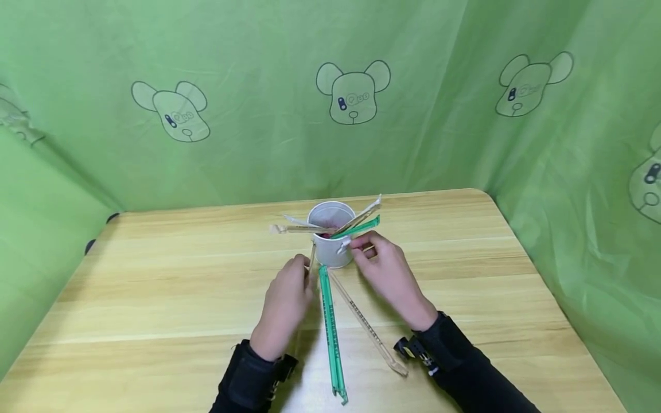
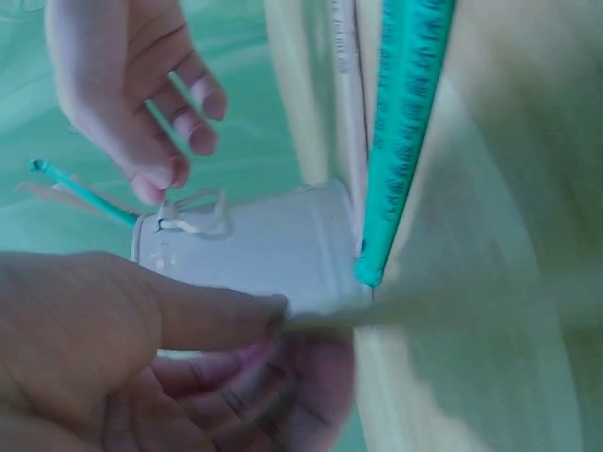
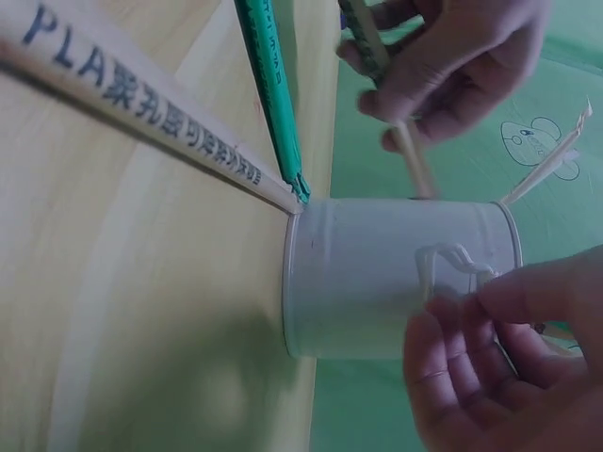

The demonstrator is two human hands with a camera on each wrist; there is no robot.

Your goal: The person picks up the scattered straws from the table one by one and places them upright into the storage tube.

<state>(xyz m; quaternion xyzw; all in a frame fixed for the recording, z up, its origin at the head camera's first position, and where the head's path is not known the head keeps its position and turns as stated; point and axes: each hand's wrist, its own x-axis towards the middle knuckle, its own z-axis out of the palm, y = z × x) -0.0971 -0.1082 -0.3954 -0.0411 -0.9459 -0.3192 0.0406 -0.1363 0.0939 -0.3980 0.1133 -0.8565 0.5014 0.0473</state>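
Two hands are at a small pale bucket (image 1: pixel 327 253) standing on the table (image 1: pixel 155 287). The left hand (image 1: pixel 286 301) has its grip closed down to a thin pinch, thumb against fingers, on a paper-wrapped straw (image 3: pixel 369 47). That straw is beside the bucket's left side, its far end near the wall; whether they touch I cannot tell. The right hand (image 1: pixel 387 272) pinches the wire handle (image 3: pixel 426 268) at the bucket's right side, its grip nearly closed, the other fingers loosely bent.

The held straw should be very light and fairly stiff lengthwise, yet easily creased; its wrapper may slide a little, so a gentle hold around the middle looks best. The bucket seems light enough to tip or skid, and is best steadied by its handle or rim. Wrapped straws (image 1: pixel 364 225) lean out over its rim, while green straws (image 1: pixel 332 338) and a beige straw (image 1: pixel 368 327) lie in front.
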